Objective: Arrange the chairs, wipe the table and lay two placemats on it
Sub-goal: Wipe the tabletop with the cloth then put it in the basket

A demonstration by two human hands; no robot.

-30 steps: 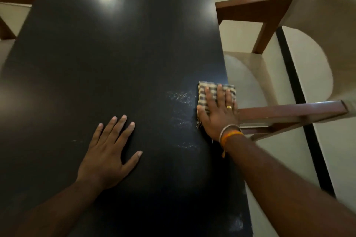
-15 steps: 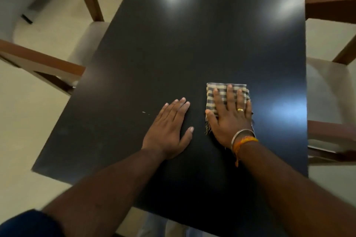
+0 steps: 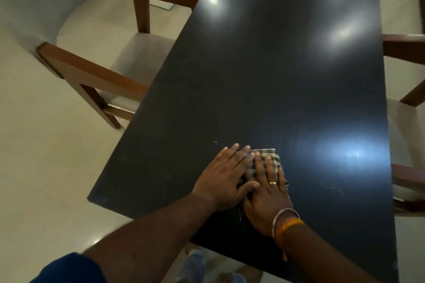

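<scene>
Right hand: the right hand lies flat, palm down, fingers straight and close together, pressing on a folded checked cloth in beige and dark stripes. A thin gold ring sits on one finger; a silver metal bangle and an orange thread band circle the wrist.
Left hand: the left hand also lies flat with fingers straight, its thumb side overlapping the right hand's inner edge and the left part of the cloth. It grips nothing. A dark blue sleeve shows at the upper arm.
Cloth: only its far edge and frayed right edge show past the fingers; the rest is hidden under both hands. It lies flat on the table, in the near half, closer to the near edge than to the far one.
Table: a glossy black rectangular tabletop with several bright light reflections. A few faint pale specks lie just left of the left fingertips.
Left chair: a wooden-framed armchair with a pale curved upholstered back and seat stands at the table's left long side, its seat partly under the top.
Right chair: a second chair of the same brown wood and pale seat stands at the right long side, cut off by the frame edge.
Floor: pale glossy flooring surrounds the table.
</scene>
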